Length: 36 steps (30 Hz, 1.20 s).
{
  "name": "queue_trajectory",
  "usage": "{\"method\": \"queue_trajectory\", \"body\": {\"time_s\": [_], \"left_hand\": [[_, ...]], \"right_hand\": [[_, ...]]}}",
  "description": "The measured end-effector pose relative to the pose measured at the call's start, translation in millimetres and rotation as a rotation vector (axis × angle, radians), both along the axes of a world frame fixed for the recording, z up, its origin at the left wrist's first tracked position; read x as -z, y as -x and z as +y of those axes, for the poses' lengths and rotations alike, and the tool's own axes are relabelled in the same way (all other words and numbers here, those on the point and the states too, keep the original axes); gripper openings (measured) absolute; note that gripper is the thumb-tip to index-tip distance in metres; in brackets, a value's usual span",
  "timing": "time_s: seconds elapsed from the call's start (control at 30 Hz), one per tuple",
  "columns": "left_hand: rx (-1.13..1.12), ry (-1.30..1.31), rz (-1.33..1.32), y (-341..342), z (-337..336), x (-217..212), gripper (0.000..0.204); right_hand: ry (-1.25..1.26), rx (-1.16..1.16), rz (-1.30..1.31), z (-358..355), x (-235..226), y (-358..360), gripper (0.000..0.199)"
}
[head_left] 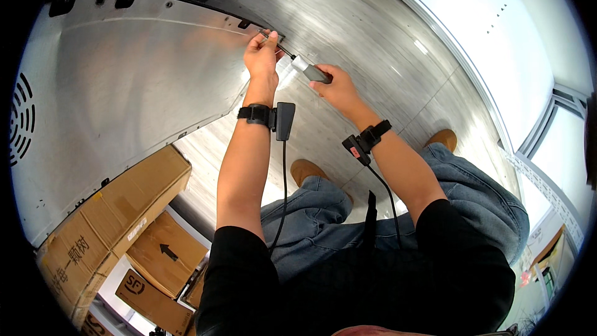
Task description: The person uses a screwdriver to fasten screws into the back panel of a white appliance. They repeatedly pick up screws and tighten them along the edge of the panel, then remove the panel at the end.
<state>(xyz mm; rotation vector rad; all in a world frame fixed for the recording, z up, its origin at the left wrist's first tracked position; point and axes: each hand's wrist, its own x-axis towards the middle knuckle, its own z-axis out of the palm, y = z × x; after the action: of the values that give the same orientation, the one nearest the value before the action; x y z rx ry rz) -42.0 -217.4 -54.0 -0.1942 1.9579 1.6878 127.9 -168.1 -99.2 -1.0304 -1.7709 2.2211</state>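
A large silver sheet-metal panel [155, 56] with slotted vents and a dark upper edge stands at the left. My left hand [262, 56] is at its far right corner, fingers pinched around the thin dark front end of a screwdriver [308, 70]. My right hand [336, 90] is closed on the rear of the tool's thick grey and silver handle. The screwdriver slants up and left toward the panel's corner. Whether its tip touches a screw is hidden by the left fingers.
Cardboard boxes [118, 211] are stacked below the panel at the lower left. Grey wood-look flooring [367, 31] lies beyond my hands, and a white wall unit [485, 31] curves along the right. Cables [285, 193] hang from the black straps on both my wrists.
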Motion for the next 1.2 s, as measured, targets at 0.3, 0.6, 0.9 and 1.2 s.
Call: {"method": "queue_trajectory", "body": {"time_s": [0.3, 0.6, 0.9, 1.2], "left_hand": [[0.013, -0.042, -0.028, 2.3, -2.2, -3.0, 0.014], [0.04, -0.078, -0.051, 1.7, -2.8, -6.0, 0.012], [0.048, -0.011, 0.006, 5.0, -1.7, 3.5, 0.009], [0.073, -0.085, -0.078, 5.9, -3.6, -5.8, 0.01]], "right_hand": [[0.673, 0.004, 0.016, 14.8, -17.5, -2.7, 0.046], [0.302, 0.048, -0.028, 4.9, -2.0, 1.9, 0.043], [-0.255, 0.023, 0.009, -8.9, 12.3, 8.1, 0.054], [0.69, -0.046, 0.017, 10.9, -6.9, -1.3, 0.048]]}}
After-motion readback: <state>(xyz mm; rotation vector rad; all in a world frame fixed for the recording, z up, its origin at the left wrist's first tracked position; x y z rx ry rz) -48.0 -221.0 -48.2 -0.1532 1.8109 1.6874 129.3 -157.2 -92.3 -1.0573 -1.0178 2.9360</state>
